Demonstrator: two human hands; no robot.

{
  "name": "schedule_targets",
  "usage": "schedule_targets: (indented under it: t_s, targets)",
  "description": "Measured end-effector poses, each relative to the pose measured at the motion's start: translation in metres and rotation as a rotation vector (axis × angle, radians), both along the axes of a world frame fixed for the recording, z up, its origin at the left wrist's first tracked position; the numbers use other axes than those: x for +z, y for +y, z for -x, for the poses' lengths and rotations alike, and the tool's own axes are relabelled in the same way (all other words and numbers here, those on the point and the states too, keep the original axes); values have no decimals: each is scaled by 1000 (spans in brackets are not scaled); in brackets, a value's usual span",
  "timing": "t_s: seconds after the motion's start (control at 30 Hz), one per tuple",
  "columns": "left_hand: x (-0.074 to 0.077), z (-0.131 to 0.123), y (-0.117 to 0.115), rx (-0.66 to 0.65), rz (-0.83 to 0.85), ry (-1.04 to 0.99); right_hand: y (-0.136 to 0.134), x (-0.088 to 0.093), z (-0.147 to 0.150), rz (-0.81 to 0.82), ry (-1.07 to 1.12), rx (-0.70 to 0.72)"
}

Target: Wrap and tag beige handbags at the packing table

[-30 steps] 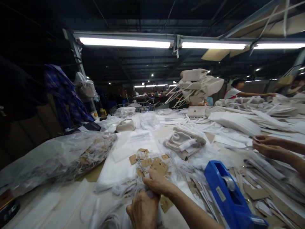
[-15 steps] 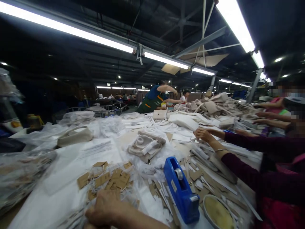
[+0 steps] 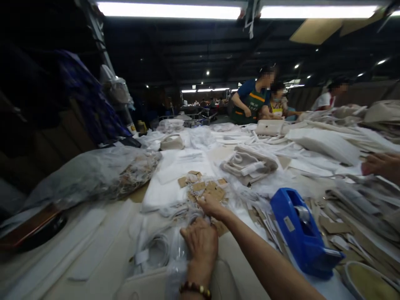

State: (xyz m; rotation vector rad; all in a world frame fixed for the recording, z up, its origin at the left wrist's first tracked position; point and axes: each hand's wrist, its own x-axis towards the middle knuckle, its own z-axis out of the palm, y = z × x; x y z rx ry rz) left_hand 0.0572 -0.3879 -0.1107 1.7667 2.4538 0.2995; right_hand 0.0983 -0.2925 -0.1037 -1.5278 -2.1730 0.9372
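My left hand [image 3: 200, 239], with a beaded bracelet at its wrist, lies on clear plastic wrapping over a beige bag [image 3: 150, 283]. Its fingers are bent but apart. Coiled pale cord [image 3: 158, 251] shows through the plastic beside it. Just beyond, my right hand [image 3: 212, 206] reaches across from the right, its fingers closed at the near edge of a heap of brown cardboard tags [image 3: 215, 191] with white strings. Whatever those fingertips pinch is hidden or too small to make out. The tags lie on a stack of white sheets or bags [image 3: 162, 183].
A blue tape dispenser [image 3: 300, 233] and a round tub [image 3: 371, 281] stand at the right. A wrapped beige bag [image 3: 250, 164] lies ahead. Filled plastic [image 3: 103, 175] bulges at the left. Another person's hand [image 3: 383, 166] enters at the right; co-workers stand behind the table.
The view has swung to the left. My left hand now shows on the plastic wrapping. My right hand has moved up to the cardboard tags from nearer the table's front.
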Motion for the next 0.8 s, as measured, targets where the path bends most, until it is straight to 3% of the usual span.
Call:
schedule_targets:
  t_s: [0.27,0.43,0.53,0.63,0.7,0.73,0.8]
  targets:
    - [-4,3,-16,-90,16,-16,-1,-5,1,61,44,-57]
    - [-1,-4,-17,-38,32,-43,2,-8,11,78,82,-74]
    - [0,3,-29,-49,-3,-92,-4,-7,5,52,157,-97]
    - [0,41,-52,-143,-246,-121,-24,-10,-12,27,237,-111]
    - [-1,82,-67,-45,-424,-35,-44,-19,-25,25,266,-117]
    - [-2,104,-73,70,-416,-5,-54,-25,-30,23,270,-120]
    - [-6,143,-79,172,-234,-111,-73,-37,-36,18,251,-118]
